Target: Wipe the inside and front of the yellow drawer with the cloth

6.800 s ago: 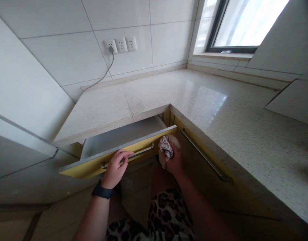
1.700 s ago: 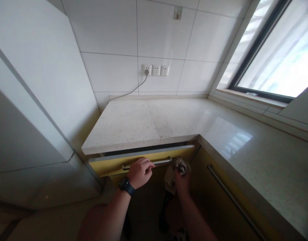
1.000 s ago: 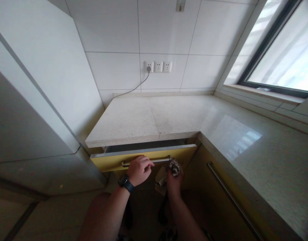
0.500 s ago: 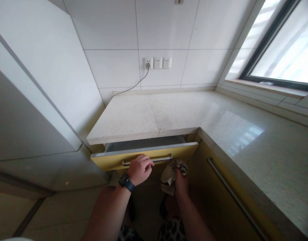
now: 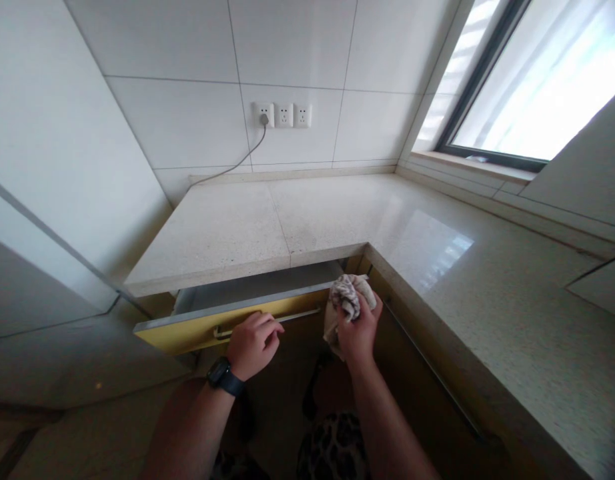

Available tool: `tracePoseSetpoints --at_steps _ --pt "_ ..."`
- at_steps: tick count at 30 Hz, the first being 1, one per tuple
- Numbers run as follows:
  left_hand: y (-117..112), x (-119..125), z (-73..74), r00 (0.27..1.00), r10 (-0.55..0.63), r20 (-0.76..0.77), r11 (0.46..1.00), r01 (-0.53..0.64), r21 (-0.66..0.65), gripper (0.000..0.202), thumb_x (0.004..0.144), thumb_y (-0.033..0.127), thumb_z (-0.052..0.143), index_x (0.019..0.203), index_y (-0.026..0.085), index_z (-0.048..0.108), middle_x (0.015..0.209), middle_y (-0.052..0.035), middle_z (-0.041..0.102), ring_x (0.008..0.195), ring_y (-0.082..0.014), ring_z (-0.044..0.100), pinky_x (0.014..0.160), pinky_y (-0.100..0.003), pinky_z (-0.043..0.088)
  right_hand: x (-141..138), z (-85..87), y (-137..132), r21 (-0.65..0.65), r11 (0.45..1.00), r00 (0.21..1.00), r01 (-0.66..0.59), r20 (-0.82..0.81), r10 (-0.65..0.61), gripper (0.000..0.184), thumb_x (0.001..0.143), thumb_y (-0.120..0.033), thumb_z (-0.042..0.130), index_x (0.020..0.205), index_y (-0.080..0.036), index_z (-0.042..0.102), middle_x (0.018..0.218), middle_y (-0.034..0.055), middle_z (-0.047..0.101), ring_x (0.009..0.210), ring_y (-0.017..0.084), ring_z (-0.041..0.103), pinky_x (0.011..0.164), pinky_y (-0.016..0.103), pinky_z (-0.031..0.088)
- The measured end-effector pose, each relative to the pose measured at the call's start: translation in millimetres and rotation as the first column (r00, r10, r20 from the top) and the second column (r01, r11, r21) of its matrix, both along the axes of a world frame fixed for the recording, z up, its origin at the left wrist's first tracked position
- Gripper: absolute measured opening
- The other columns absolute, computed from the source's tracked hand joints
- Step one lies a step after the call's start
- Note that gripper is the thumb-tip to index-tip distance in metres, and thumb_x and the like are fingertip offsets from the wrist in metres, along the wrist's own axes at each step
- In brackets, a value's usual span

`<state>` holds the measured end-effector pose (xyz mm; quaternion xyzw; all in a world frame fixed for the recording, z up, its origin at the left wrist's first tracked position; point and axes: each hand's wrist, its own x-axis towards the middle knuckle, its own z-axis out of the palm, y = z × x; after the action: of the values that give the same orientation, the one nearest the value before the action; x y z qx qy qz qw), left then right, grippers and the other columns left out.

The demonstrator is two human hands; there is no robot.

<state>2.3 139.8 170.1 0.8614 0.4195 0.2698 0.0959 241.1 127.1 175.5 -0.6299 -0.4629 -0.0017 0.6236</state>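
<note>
My left hand, with a black watch on the wrist, has its fingers curled over the metal handle of a yellow-fronted drawer. The drawer stands partly pulled out under the pale counter, and its grey inside shows as a narrow strip. In my right hand is a bunched cloth, beige with a brown-and-white patterned part. The cloth is held up at the right end of the drawer front, hiding that corner.
The speckled stone countertop turns a corner and runs along my right side. Below it is a cabinet handle bar. A grey cord leads from a wall socket to the counter's back. A tall white panel rises on the left.
My right hand has lifted the cloth from below the handle to the drawer's top edge. The left hand stays at the handle, and the drawer looks slightly further out. The view has turned right.
</note>
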Motion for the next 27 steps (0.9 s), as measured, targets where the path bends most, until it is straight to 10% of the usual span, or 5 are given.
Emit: tracePoseSetpoints --at_steps 5,14,22,27 --pt "-2.1 -0.8 -7.3 0.994 0.057 -0.089 0.997 -0.052 0.059 0.012 0.081 0.014 0.053 0.083 0.021 0.063 0.088 -0.0036 0.06 0.089 -0.0193 0.055 0.074 -0.033 0.041 -36.4 19.3 -20.6 -0.25 0.91 0.814 -0.33 0.413 0.409 0.056 0.071 -0.021 0.066 0.125 -0.036 0.064 0.142 0.0036 0.042 0.118 0.028 0.048 0.101 0.043 0.042" --pt "-2.0 -3.0 2.4 1.0 -0.024 0.018 0.999 0.024 -0.046 0.022 0.084 0.013 0.049 0.089 0.027 0.065 0.087 0.0033 0.067 0.081 -0.0139 0.059 0.075 -0.029 0.041 34.0 -3.6 10.2 0.08 0.991 0.976 0.106 0.183 -0.119 0.037 0.071 -0.024 0.064 0.106 -0.014 0.071 0.124 0.0136 0.045 0.11 0.026 0.051 0.1 0.043 0.042" --pt "1.9 -2.5 -6.5 1.0 0.005 0.013 1.0 -0.005 -0.012 0.019 0.086 0.017 0.05 0.089 0.028 0.065 0.087 0.0049 0.068 0.081 -0.0143 0.061 0.075 -0.029 0.042 -16.1 -3.9 -8.1 -0.119 0.985 0.879 -0.122 0.448 0.163 0.052 0.071 -0.023 0.064 0.123 -0.029 0.066 0.139 0.0088 0.041 0.12 0.031 0.043 0.103 0.046 0.039" --pt "5.0 -4.2 -4.3 1.0 0.026 -0.001 0.999 -0.026 -0.042 0.02 0.086 0.02 0.05 0.09 0.029 0.067 0.091 0.0063 0.069 0.083 -0.0142 0.063 0.076 -0.029 0.043 0.1 0.4 1.0 -0.13 0.983 0.905 -0.127 0.392 0.168 0.048 0.072 -0.02 0.065 0.119 -0.029 0.068 0.136 0.0071 0.044 0.118 0.027 0.046 0.102 0.042 0.04"
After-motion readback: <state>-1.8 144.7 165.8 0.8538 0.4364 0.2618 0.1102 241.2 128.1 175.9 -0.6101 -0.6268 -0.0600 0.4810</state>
